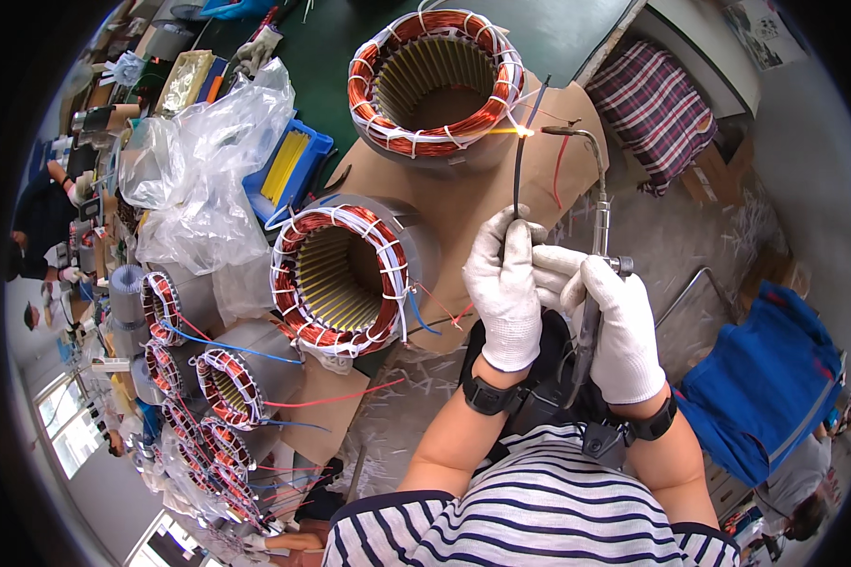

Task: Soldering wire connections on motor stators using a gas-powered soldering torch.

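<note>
My left hand, in a white work glove, pinches the lower end of a thin black sleeved lead that stands up from the fingers. Gripped in my gloved right hand is a gas torch with a bent metal neck. Its nozzle points left, and an orange flame crosses the lead partway up. Just left of the flame sits a large motor stator with copper windings laced in white cord. My right hand's fingers lie close beside my left hand; whether they touch is unclear.
A second stator stands nearer on the brown cardboard. Farther left are a blue bin of yellow strips, crumpled clear plastic and several smaller stators. Checked cloth and blue fabric lie right. People work at far left.
</note>
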Tool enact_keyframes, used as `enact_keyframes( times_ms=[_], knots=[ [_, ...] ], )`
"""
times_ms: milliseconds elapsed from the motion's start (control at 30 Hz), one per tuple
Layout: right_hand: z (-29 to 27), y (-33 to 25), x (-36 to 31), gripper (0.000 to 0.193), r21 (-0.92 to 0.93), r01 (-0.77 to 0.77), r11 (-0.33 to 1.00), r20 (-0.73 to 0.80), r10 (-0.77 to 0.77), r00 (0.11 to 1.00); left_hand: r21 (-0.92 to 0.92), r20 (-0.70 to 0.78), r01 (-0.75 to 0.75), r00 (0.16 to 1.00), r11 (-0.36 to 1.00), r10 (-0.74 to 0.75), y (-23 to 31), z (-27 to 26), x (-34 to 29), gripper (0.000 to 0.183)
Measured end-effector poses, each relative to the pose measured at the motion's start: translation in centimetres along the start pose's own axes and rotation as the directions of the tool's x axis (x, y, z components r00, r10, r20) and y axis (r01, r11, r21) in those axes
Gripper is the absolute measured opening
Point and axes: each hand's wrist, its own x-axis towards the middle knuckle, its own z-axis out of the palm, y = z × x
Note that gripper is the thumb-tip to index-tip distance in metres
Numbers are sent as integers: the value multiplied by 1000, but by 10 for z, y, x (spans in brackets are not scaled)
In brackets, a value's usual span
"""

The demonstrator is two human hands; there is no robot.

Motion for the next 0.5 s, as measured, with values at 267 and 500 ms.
enact_keyframes(
  times_ms=[267, 500],
  knots=[
    [2, -5, 1, 37, -49, 6, 999, 39, -4, 999, 0, -27, -1, 1000, 1000, 1, 0, 1, 1, 15],
    [-2, -1, 1, 37, -22, 13, 1000, 35, -12, 999, 12, -33, 2, 999, 1000, -1, -2, 0, 2, 16]
  ],
)
